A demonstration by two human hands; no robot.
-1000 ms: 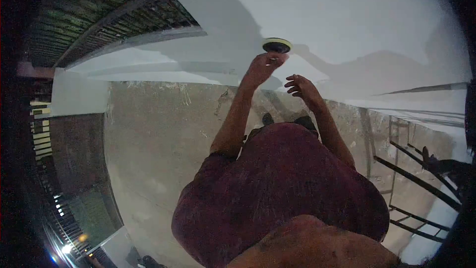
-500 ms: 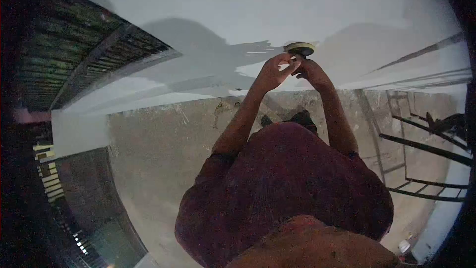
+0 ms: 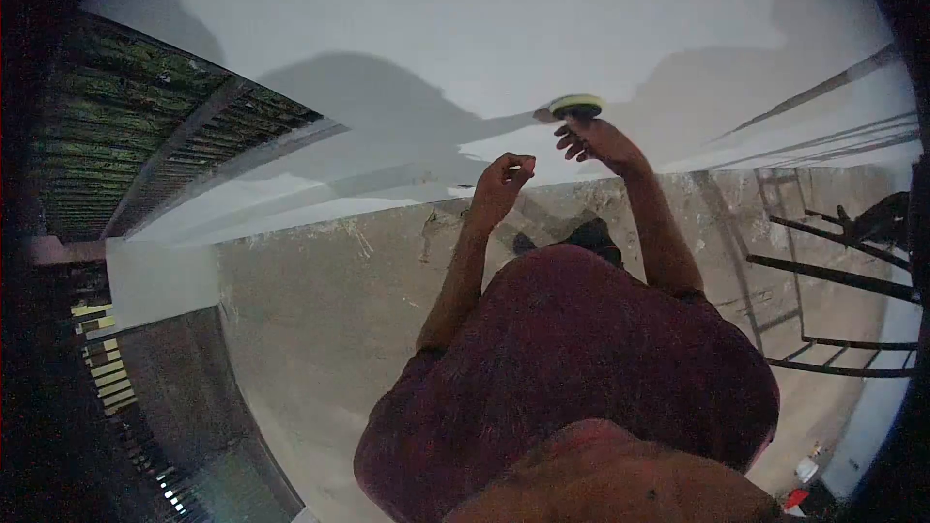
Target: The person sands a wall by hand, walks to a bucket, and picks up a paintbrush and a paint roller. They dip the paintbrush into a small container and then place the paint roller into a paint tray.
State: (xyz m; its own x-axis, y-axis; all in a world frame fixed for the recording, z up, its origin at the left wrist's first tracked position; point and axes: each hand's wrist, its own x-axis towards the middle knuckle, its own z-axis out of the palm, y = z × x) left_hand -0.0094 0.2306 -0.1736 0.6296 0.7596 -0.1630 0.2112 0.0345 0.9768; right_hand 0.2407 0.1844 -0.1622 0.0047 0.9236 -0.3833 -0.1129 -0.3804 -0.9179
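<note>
My right hand [image 3: 605, 145] holds a round sanding pad [image 3: 578, 103] with a pale yellow rim and a dark back. The pad is at the white wall [image 3: 484, 19], and some fingers hang loose below it. Lower and to the left, my left hand [image 3: 502, 186] is apart from the pad, with thumb and fingertips pinched together. Anything between those fingertips is too small to make out.
A dark grated opening [image 3: 145, 136] is at the upper left. A rough grey-brown floor [image 3: 320, 329] meets the wall. Dark metal bars [image 3: 833, 278], like a frame or ladder, are on the right, and small white and red items lie at the lower right.
My left hand has come away from the pad and my right hand, moving down and left. The pad has tilted and shifted slightly left in my right hand, whose fingers are now more spread.
</note>
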